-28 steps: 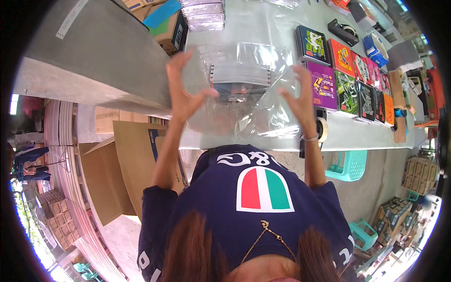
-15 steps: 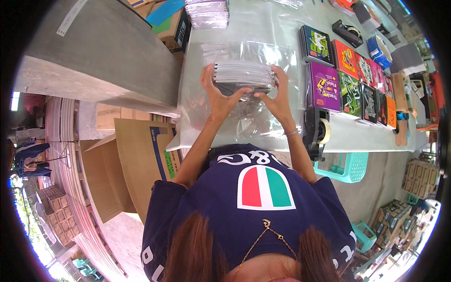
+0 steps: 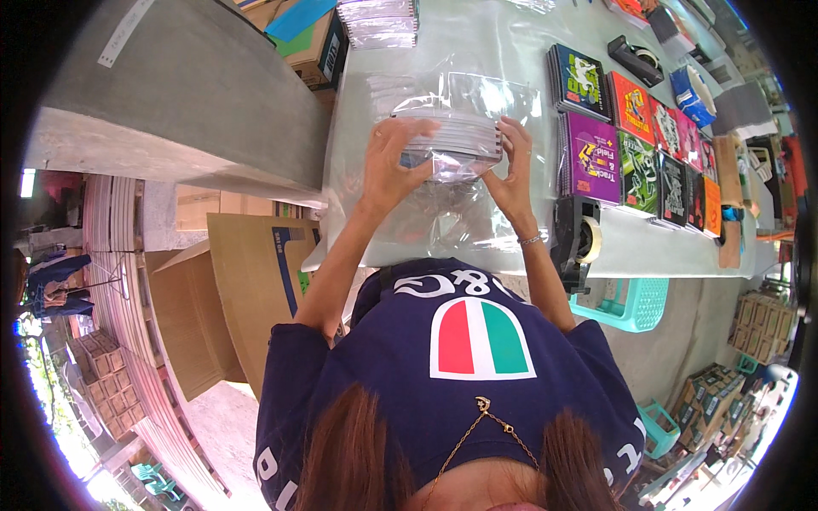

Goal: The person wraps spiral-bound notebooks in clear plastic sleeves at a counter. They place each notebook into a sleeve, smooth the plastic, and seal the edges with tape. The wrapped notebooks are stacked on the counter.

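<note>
A stack of notebooks (image 3: 469,136) stands on edge at the middle of the table, its pale page edges facing up. Clear plastic film (image 3: 456,209) spreads beneath it and covers its near side, with glare on the folds. My left hand (image 3: 396,162) grips the left end, its fingers reaching over the top and its thumb at the near side. At the other end, my right hand (image 3: 513,170) holds the stack between fingers and thumb. How tightly the film lies under my fingers is hard to see.
Stacks of colourful notebooks (image 3: 590,157) line the right of the table. A tape dispenser (image 3: 579,243) sits near the front edge, another (image 3: 637,60) farther back. Wrapped bundles (image 3: 379,21) lie at the far left. An open carton (image 3: 247,298) stands left beside a grey pillar (image 3: 187,94).
The near film has come up over the stack's near side. My left hand has shifted its fingers over the top, and my right thumb has moved outward toward the right end.
</note>
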`<action>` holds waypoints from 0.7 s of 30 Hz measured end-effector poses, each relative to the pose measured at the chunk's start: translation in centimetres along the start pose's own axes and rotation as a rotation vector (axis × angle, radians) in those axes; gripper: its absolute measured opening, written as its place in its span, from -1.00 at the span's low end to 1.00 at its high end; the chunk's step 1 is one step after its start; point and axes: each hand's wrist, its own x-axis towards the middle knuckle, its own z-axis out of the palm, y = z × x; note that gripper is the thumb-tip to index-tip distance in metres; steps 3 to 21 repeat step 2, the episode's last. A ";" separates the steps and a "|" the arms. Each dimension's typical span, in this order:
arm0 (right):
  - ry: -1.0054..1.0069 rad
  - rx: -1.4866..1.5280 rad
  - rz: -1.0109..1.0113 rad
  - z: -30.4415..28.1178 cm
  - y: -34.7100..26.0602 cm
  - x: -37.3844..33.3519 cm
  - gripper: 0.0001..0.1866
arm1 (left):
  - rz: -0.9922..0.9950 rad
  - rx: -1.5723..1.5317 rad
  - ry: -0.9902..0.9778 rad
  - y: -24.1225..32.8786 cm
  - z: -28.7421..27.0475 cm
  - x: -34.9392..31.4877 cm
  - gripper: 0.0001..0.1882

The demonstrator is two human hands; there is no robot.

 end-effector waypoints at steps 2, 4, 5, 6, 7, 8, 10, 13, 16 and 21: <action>-0.012 0.016 -0.005 -0.2 0.1 0.0 -0.17 | 0.227 0.104 -0.084 -0.1 -1.5 1.4 -0.23; -0.012 0.016 -0.005 -0.2 0.1 0.0 -0.17 | 0.227 0.104 -0.084 -0.1 -1.5 1.4 -0.23; -0.012 0.016 -0.005 -0.2 0.1 0.0 -0.17 | 0.227 0.104 -0.084 -0.1 -1.5 1.4 -0.23; -0.012 0.016 -0.005 -0.2 0.1 0.0 -0.17 | 0.227 0.104 -0.084 -0.1 -1.5 1.4 -0.23; -0.012 0.016 -0.005 -0.2 0.1 0.0 -0.17 | 0.227 0.104 -0.084 -0.1 -1.5 1.4 -0.23; -0.012 0.016 -0.005 -0.2 0.1 0.0 -0.17 | 0.227 0.104 -0.084 -0.1 -1.5 1.4 -0.23; -0.012 0.016 -0.005 -0.2 0.1 0.0 -0.17 | 0.227 0.104 -0.084 -0.1 -1.5 1.4 -0.23; -0.012 0.016 -0.005 -0.2 0.1 0.0 -0.17 | 0.227 0.104 -0.084 -0.1 -1.5 1.4 -0.23; -0.012 0.016 -0.005 -0.2 0.1 0.0 -0.17 | 0.227 0.104 -0.084 -0.1 -1.5 1.4 -0.23; -0.012 0.016 -0.005 -0.2 0.1 0.0 -0.17 | 0.227 0.104 -0.084 -0.1 -1.5 1.4 -0.23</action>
